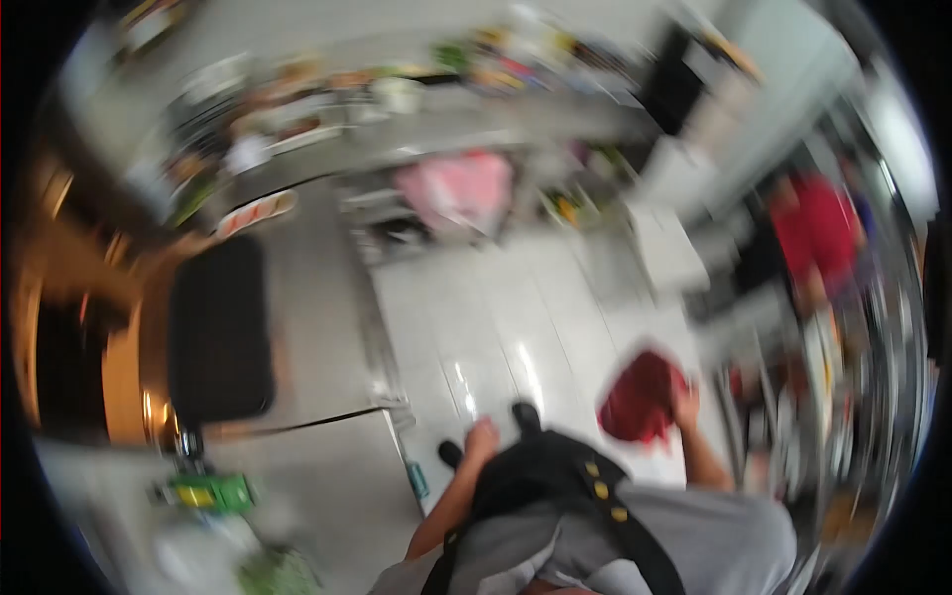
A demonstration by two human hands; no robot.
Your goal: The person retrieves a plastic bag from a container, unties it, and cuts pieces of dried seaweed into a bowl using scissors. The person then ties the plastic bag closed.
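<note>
Dark red and blurred at its edges, a soft-looking bundle [643, 397] hangs over the pale tiled floor [466, 317] on the near right; whether it is cloth or a filled bag cannot be told. The person's right hand [686, 405] has hold of it at its right edge, the fingers apparently closed on it, though blur hides how each one lies; the left hand [483, 437] hangs low at the front of the black apron [555, 461], well apart from the bundle, with nothing visible in it; whether its fingers are curled or spread I cannot tell.

As for progress, I judge the bundle to be lifted and in hand, clear of any worktop; it is not yet set down, and how much work is left does not show.

To the left runs a steel counter [322, 258], with a black rectangular piece [220, 332] along its left part and a pale tray of red-and-white items [256, 212] at its far end; a green package [220, 493] lies on the near left surface. Across the far side, a crowded worktop [436, 134] stands above a pink thing [458, 190]; a white box-like piece [666, 248] stands far right, and beyond it, at the right, is another person in a red top [818, 233].
</note>
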